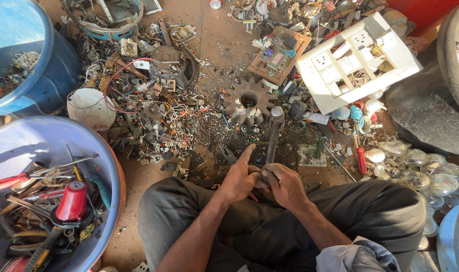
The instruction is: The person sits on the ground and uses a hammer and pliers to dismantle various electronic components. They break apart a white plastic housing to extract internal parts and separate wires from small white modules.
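I sit on the floor with both hands together over my lap. My left hand point(238, 177) pinches a small dark piece, its index finger stretched forward. My right hand point(286, 184) is closed beside it, touching it, and seems to grip the lower end of a hammer point(275, 123). The hammer's metal head points away from me, over the scrap. What lies between the two hands is mostly hidden by the fingers.
A blue tub point(111, 166) of hand tools stands at my left knee, with a blue drum point(48, 60) behind it. Ahead lie a rusty gear point(249, 108), a white switch panel point(358, 60) and wire scrap. At the right are glass bulbs point(416, 166), a red-handled screwdriver point(361, 158) and a black round pan point(426, 111).
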